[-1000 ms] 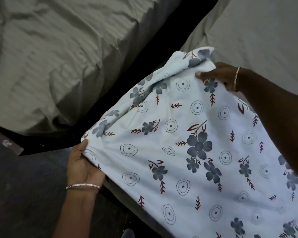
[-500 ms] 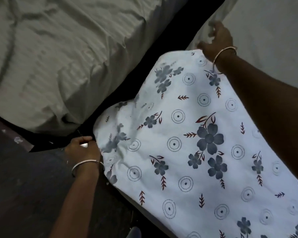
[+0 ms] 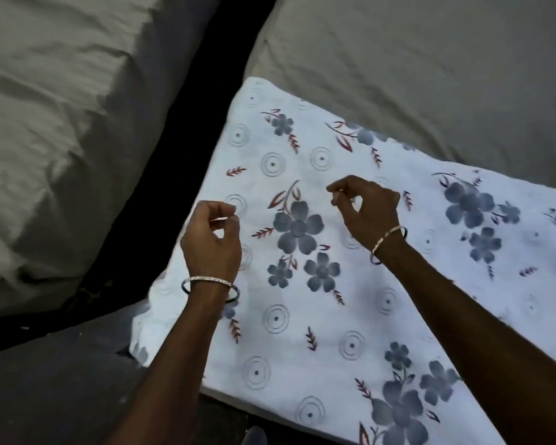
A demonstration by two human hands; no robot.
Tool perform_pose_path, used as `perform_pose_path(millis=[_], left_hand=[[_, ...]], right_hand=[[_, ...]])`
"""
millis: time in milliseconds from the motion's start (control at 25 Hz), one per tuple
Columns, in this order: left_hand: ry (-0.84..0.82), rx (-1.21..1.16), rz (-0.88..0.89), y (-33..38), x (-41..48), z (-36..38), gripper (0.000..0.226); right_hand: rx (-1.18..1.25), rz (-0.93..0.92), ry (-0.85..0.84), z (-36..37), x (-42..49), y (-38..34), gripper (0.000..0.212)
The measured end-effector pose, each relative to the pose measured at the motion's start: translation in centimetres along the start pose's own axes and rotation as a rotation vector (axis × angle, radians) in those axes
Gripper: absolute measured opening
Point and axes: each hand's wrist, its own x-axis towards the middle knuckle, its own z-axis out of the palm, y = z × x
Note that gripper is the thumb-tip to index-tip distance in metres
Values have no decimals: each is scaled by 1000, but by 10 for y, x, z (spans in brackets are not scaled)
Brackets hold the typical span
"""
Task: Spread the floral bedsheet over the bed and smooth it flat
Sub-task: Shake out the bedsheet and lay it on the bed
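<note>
The floral bedsheet [image 3: 302, 335] lay across the centre and lower right of the frame. It covered only the near end of the bed [image 3: 414, 75], whose grey surface showed bare at the upper right. Its far edge ran diagonally from upper centre towards the right border, and one corner hung off the side at the lower left.

The left hand [image 3: 211, 242] hovered over the sheet's left edge and the right hand [image 3: 368, 213] over its middle. Both had loosely curled fingers and held nothing that could be seen.

The cloth looked thin, light and limp. It would likely bunch and slide on the smooth cover rather than hold a shape. The best places to grip seemed to be the far edge near its upper corner and further along to the right. Pinching those would let it be drawn over the bare part. Flat palms would suit the wrinkles.

A second grey mattress [image 3: 61, 123] filled the upper left, beyond a dark gap [image 3: 187, 123].
</note>
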Motion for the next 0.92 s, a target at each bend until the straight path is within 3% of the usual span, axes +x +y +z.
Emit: perform_pose_path(millis=[280, 440, 600, 760, 840, 920], left_hand=[[-386, -15, 184, 67, -37, 110, 10], [-583, 107, 376, 99, -60, 174, 6], [-700, 253, 561, 128, -76, 244, 15], [-768, 402, 642, 157, -86, 329, 28], [-767, 559, 720, 168, -90, 363, 33], [-778, 755, 799, 175, -90, 400, 42]], right_hand=[[108, 332, 229, -109, -96, 108, 14], [194, 561, 346, -164, -178, 157, 16], [241, 836, 504, -203, -263, 199, 23], [98, 1191, 737, -223, -336, 220, 10], [66, 1383, 821, -223, -362, 223, 43], [196, 1573, 866, -216, -384, 222, 77]])
